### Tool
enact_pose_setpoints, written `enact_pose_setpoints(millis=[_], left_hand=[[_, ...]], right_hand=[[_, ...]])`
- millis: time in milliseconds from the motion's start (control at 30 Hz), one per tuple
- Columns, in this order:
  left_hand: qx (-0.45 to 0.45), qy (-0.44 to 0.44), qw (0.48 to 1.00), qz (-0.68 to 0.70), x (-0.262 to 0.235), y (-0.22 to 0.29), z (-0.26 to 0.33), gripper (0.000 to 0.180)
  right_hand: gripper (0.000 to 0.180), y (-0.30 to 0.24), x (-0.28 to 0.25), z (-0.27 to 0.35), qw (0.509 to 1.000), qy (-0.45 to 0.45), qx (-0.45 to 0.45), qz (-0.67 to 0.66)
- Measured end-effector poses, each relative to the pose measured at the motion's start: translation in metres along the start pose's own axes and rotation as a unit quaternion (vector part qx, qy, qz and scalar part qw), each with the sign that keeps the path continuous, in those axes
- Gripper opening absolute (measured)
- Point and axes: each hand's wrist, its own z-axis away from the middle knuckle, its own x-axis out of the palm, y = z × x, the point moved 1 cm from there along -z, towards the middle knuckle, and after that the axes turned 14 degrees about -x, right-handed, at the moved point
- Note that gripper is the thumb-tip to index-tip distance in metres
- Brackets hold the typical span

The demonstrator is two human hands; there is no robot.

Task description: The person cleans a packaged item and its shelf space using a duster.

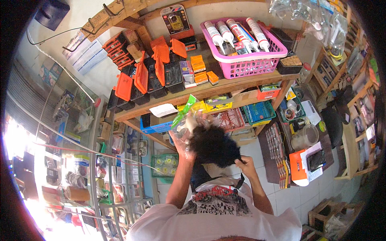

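Observation:
My left hand [184,145] is raised before the wooden shelf, its fingers closed round a clear plastic packet [185,125] with a green header strip. Something cream-coloured shows through the packet. A black fluffy bundle [215,146], perhaps a duster, hangs between my hands and hides part of the left fingers. My right hand [246,166] pinches the bundle's lower right edge. Whether the bundle also touches the left hand, I cannot tell.
Ahead stands a wooden shelf [245,83] with open black boxes with orange lids [140,78] and a pink basket of sealant tubes [251,60]. Glass display cabinets [86,160] line the left. A dark table [277,154] holding packets and a jar stands right.

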Motion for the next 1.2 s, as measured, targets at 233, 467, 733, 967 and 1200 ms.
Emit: enact_pose_setpoints(millis=[233,467,733,967,1200], left_hand=[[-0.043,-0.052,0.998,-0.017,-0.014,0.006,-0.005,0.094],[0.027,-0.027,0.998,-0.058,-0.01,0.006,0.004,0.093],[0.049,-0.184,0.98,-0.066,0.009,0.015,-0.013,0.089],[0.092,0.019,0.99,-0.102,0.002,0.015,-0.018,0.085],[0.078,0.015,0.991,-0.111,-0.002,0.01,-0.025,0.081]], right_hand=[[0.036,0.008,0.003,0.0,0.997,0.009,-0.008,0.071],[0.037,0.001,0.003,-0.001,0.997,-0.053,0.016,0.048],[0.038,-0.032,0.0,0.001,0.99,-0.02,-0.007,0.141],[0.036,-0.062,-0.003,-0.015,0.986,-0.008,-0.052,0.159],[0.035,-0.084,0.001,-0.021,0.983,-0.007,-0.018,0.185]])
